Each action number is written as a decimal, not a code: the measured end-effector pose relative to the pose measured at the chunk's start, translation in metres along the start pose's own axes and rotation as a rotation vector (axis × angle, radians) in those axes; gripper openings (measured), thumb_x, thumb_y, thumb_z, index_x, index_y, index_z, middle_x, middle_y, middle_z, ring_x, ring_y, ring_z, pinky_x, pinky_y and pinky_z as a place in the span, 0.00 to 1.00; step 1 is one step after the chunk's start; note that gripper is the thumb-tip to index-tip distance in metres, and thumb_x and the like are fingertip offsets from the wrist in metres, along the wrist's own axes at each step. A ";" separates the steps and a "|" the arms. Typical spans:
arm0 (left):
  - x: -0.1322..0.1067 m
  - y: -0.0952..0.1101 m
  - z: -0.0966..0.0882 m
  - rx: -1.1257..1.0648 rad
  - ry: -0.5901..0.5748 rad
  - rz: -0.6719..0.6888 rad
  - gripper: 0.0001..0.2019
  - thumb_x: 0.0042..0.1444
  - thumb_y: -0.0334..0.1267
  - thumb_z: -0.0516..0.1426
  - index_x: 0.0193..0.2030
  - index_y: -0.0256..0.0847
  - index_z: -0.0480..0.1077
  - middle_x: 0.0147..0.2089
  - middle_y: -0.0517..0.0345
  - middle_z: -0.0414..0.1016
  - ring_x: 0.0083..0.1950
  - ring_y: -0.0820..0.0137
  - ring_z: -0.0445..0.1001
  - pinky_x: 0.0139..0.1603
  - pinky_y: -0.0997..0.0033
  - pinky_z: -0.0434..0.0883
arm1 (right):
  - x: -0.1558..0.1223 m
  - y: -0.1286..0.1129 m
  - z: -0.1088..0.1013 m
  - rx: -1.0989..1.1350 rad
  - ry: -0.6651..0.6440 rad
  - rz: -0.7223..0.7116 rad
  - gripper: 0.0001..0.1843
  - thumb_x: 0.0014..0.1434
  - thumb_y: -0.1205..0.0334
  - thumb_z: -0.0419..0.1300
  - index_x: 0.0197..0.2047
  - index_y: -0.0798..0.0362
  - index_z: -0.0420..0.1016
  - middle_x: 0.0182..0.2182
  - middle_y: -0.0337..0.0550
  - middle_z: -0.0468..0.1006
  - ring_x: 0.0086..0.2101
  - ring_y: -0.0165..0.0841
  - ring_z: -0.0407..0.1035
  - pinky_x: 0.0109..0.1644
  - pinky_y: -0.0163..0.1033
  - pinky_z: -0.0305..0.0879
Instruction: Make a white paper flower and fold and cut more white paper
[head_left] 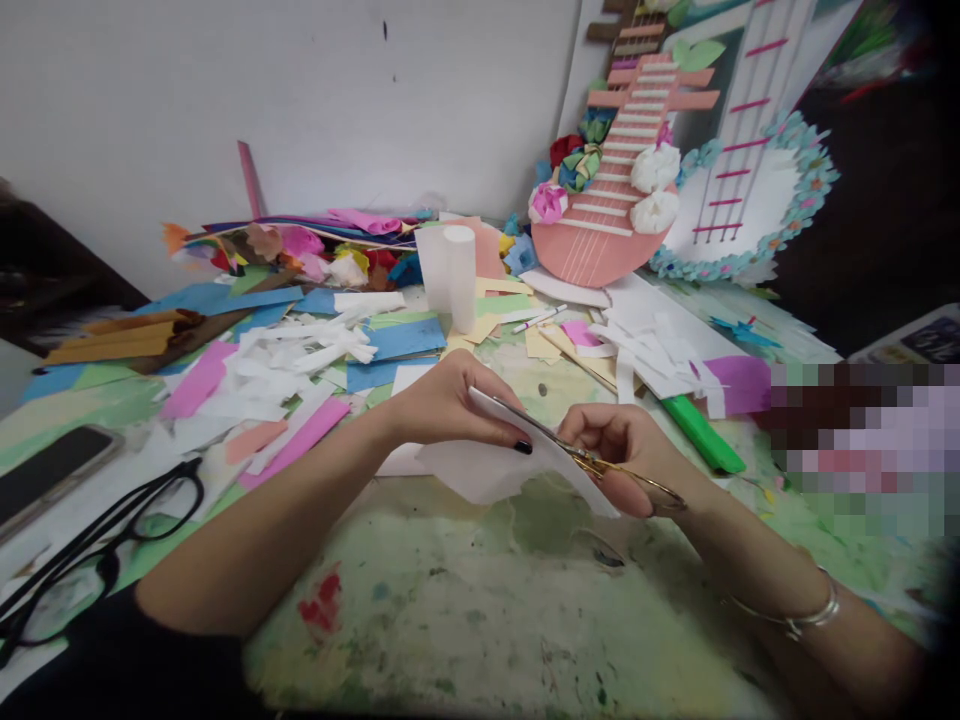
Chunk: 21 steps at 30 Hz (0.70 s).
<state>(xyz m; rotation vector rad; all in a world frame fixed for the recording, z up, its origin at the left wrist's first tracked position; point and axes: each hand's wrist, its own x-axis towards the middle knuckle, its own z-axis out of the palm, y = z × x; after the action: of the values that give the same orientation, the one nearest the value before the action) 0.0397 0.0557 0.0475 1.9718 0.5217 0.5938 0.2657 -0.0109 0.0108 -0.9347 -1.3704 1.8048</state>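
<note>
My left hand (450, 400) pinches a white sheet of paper (495, 470) above the paint-stained table (465, 600). Its thumb with a dark nail lies on top of the sheet. My right hand (622, 455) grips small gold-handled scissors (592, 462), fingers through the loops. The blades reach into the paper's upper edge, just right of my left thumb. A thin bangle circles my right wrist.
Black glasses (97, 540) and a phone (52, 470) lie at the left. Coloured paper strips and white scraps (300, 350) litter the middle. A white paper roll (457, 275), a green marker (701, 435) and a pink paper guitar (607, 200) stand beyond.
</note>
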 end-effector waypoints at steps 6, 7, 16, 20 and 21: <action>-0.001 -0.002 0.001 -0.041 0.021 -0.025 0.06 0.45 0.36 0.66 0.29 0.35 0.80 0.24 0.55 0.79 0.21 0.76 0.72 0.19 0.84 0.67 | -0.002 -0.003 -0.001 0.036 0.056 -0.012 0.41 0.16 0.38 0.74 0.31 0.56 0.71 0.19 0.35 0.71 0.16 0.21 0.56 0.15 0.28 0.47; -0.001 -0.002 0.002 -0.046 0.026 -0.034 0.06 0.46 0.36 0.66 0.29 0.35 0.81 0.24 0.55 0.79 0.22 0.76 0.72 0.19 0.84 0.67 | -0.002 -0.003 -0.001 0.038 0.047 -0.025 0.41 0.17 0.38 0.74 0.32 0.56 0.71 0.19 0.35 0.71 0.16 0.21 0.57 0.15 0.28 0.47; 0.001 -0.004 0.008 -0.035 -0.006 -0.077 0.09 0.46 0.38 0.66 0.31 0.33 0.80 0.25 0.54 0.79 0.23 0.77 0.71 0.21 0.83 0.67 | 0.001 0.003 0.000 0.109 -0.047 -0.127 0.37 0.26 0.40 0.75 0.33 0.57 0.71 0.20 0.33 0.69 0.19 0.20 0.56 0.17 0.27 0.46; 0.002 -0.007 0.013 -0.054 -0.028 -0.084 0.10 0.47 0.39 0.66 0.31 0.33 0.80 0.25 0.55 0.78 0.24 0.77 0.70 0.22 0.82 0.67 | 0.000 0.006 0.000 0.113 -0.055 -0.127 0.36 0.29 0.40 0.75 0.33 0.57 0.71 0.22 0.35 0.71 0.20 0.21 0.59 0.19 0.27 0.48; 0.002 -0.008 0.014 -0.060 -0.031 -0.084 0.09 0.47 0.39 0.66 0.31 0.33 0.80 0.26 0.55 0.78 0.24 0.77 0.70 0.22 0.82 0.68 | 0.001 0.006 0.001 0.114 -0.048 -0.127 0.36 0.29 0.39 0.74 0.33 0.57 0.71 0.23 0.36 0.71 0.20 0.21 0.59 0.19 0.27 0.48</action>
<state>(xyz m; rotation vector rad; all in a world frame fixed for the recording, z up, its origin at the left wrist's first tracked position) 0.0494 0.0507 0.0350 1.8898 0.5588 0.5197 0.2644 -0.0121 0.0051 -0.7327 -1.3115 1.7982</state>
